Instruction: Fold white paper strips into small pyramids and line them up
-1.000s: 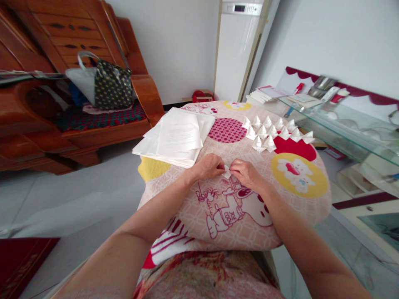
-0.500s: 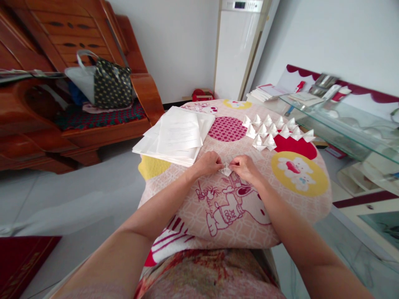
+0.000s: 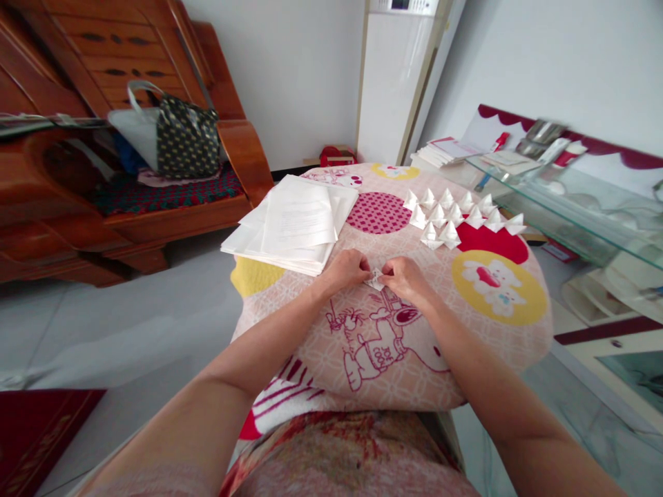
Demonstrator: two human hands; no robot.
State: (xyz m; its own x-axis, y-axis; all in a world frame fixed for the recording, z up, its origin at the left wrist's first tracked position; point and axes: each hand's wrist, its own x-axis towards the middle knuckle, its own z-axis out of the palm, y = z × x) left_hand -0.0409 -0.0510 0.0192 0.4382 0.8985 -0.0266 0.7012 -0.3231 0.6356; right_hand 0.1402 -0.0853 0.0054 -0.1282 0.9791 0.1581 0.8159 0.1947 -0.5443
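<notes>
A small folded piece of white paper (image 3: 375, 281) with print on it is pinched between my two hands, just over the patterned tablecloth (image 3: 321, 362). My left hand (image 3: 348, 268) grips its left side with closed fingers. On its right side, my right hand (image 3: 405, 277) holds it the same way. The fingers hide part of the paper's folds. Beyond my right hand, several white folded paper boats (image 3: 449, 235) stand in rows. To the far left of my hands lies a stack of white paper sheets (image 3: 298, 224), the top one printed.
At the right stands a glass-topped cabinet (image 3: 585, 214) with papers (image 3: 445, 150) and metal containers on it. A wooden sofa (image 3: 248, 155) at the left bears a dark patterned bag (image 3: 187, 138). Behind the table is a tall white appliance (image 3: 388, 83).
Both hands stay almost in place, still pinching the folded paper, with only slight finger movement. The view has shifted very slightly.
</notes>
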